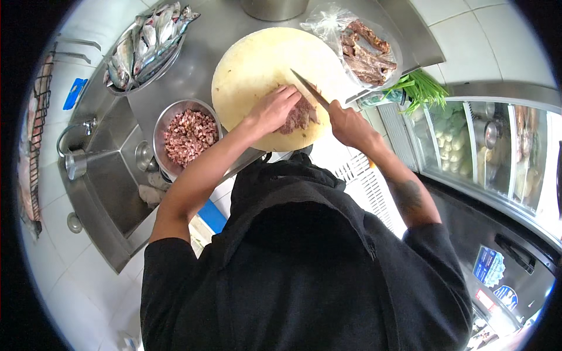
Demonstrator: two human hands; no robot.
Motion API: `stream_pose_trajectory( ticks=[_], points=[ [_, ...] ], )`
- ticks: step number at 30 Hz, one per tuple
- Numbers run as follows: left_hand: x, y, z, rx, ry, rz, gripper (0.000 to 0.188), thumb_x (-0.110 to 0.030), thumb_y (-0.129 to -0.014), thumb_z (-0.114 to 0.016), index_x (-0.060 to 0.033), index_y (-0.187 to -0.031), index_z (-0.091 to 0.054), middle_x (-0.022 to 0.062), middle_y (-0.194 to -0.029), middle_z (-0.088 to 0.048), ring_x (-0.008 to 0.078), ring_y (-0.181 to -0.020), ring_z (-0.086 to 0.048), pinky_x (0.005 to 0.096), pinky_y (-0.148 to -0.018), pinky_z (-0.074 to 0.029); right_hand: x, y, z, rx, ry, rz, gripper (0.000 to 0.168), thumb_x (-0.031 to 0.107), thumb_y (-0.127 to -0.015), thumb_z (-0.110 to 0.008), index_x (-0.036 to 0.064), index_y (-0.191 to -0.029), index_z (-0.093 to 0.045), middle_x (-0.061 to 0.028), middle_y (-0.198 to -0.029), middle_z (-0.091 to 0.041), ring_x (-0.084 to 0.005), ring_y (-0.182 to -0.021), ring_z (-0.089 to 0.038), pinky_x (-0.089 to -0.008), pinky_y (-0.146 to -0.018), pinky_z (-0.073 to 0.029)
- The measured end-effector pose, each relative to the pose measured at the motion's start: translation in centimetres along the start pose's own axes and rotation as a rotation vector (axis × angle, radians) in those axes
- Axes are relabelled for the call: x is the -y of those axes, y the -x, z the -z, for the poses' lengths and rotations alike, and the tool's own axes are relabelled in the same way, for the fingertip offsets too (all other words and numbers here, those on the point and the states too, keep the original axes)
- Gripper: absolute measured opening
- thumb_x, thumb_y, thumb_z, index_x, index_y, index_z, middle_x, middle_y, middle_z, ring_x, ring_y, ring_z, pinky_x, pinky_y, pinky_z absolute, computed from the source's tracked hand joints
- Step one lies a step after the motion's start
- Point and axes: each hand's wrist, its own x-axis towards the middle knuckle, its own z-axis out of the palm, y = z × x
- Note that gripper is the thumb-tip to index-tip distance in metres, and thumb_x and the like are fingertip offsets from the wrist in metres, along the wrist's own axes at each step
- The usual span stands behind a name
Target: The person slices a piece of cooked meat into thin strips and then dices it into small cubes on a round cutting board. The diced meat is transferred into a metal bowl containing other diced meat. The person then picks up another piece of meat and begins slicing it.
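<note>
A piece of brownish meat lies near the front edge of a round cutting board, with small scraps around it. My left hand presses down on the meat's left side, fingers curled over it. In my right hand is a kitchen knife, gripped at its handle; the blade points up and left, over the board beside the meat. To the left of the board, a steel bowl holds diced pink meat. At upper right, a clear plastic bag contains larger strips of cooked-looking meat.
Whole fish fill a bowl at upper left. A steel sink with a tap is on the left. A steel pot stands behind the board. Green leaves and a glass-doored fridge are at right.
</note>
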Motion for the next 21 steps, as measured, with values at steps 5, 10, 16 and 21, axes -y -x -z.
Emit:
stream_pose_trajectory(
  ticks=[5,10,16,21],
  points=[
    [0.3,0.0,-0.9,0.008,0.005,-0.004,0.035,-0.004,-0.087,-0.065,0.0028,-0.121,-0.059,0.0164,-0.122,-0.059,0.0343,-0.115,-0.058,0.0419,-0.101,-0.049,1.8,2.7,-0.6,0.057,0.139,-0.011,0.017,0.005,-0.090,-0.049,-0.006,-0.102,-0.044,-0.0320,-0.081,-0.067,-0.0492,-0.079,-0.070,-0.0570,-0.068,-0.057],
    [0.0,-0.5,-0.6,0.052,0.031,0.014,0.034,-0.003,-0.087,-0.063,0.0027,-0.120,-0.059,0.0163,-0.120,-0.059,0.0343,-0.116,-0.058,0.0427,-0.101,-0.049,0.2,-0.4,-5.4,-0.069,-0.014,-0.035,0.013,0.007,-0.094,-0.045,-0.003,-0.101,-0.042,-0.0355,-0.078,-0.065,-0.0532,-0.079,-0.067,-0.0613,-0.067,-0.054],
    [0.7,0.1,-1.1,-0.051,0.055,-0.014,0.031,-0.003,-0.086,-0.064,0.0020,-0.116,-0.059,0.0158,-0.117,-0.060,0.0338,-0.115,-0.058,0.0435,-0.100,-0.049,1.2,-0.1,-2.4,-0.075,0.066,0.034,0.013,0.005,-0.092,-0.049,-0.003,-0.101,-0.043,-0.0319,-0.075,-0.067,-0.0494,-0.075,-0.069,-0.0578,-0.066,-0.057],
    [0.6,0.1,-1.1,0.014,0.050,0.013,0.028,-0.003,-0.086,-0.065,0.0020,-0.113,-0.060,0.0157,-0.117,-0.061,0.0337,-0.113,-0.058,0.0432,-0.099,-0.049,1.7,1.6,-3.2,0.007,0.115,-0.019,0.015,0.004,-0.090,-0.050,-0.004,-0.101,-0.044,-0.0308,-0.076,-0.067,-0.0472,-0.074,-0.071,-0.0560,-0.065,-0.058]
  ],
)
